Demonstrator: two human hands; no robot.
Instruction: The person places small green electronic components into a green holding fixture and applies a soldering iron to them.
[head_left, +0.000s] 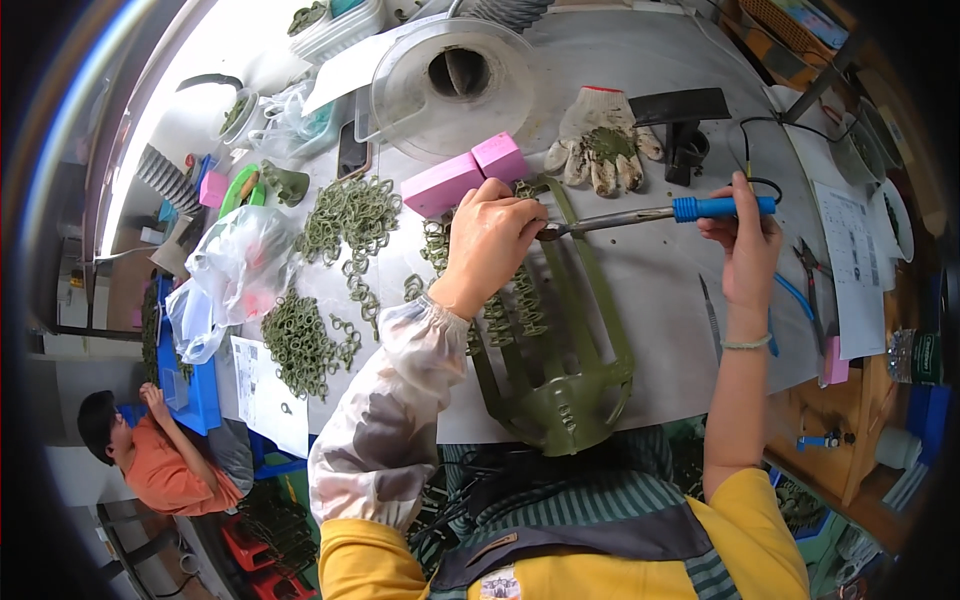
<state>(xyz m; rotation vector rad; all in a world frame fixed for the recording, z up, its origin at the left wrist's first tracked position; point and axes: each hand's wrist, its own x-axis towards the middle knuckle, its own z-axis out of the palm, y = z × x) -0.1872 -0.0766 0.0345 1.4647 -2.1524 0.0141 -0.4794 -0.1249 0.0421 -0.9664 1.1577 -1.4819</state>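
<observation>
My right hand [745, 245] is closed around the blue handle of a soldering iron [630, 217], whose metal shaft points left. Close to the iron's tip, my left hand [492, 235] has its fingers pinched together; what they hold, if anything, is hidden. Beneath my hands lies a long green wax piece [565, 395] with open bars and a rounded near end. Rows of small green wax rings [525, 300] stand along its left bars. Two pink blocks [445, 186] sit just beyond my left hand.
Piles of green rings [300, 345] lie left, beside a plastic bag [240, 265]. A round extraction hood [455, 85], a stained glove [603, 140] and a black stand [683, 145] are at the back. Tweezers [710, 315] and pliers [808, 275] lie right. Another person [170, 455] sits far left.
</observation>
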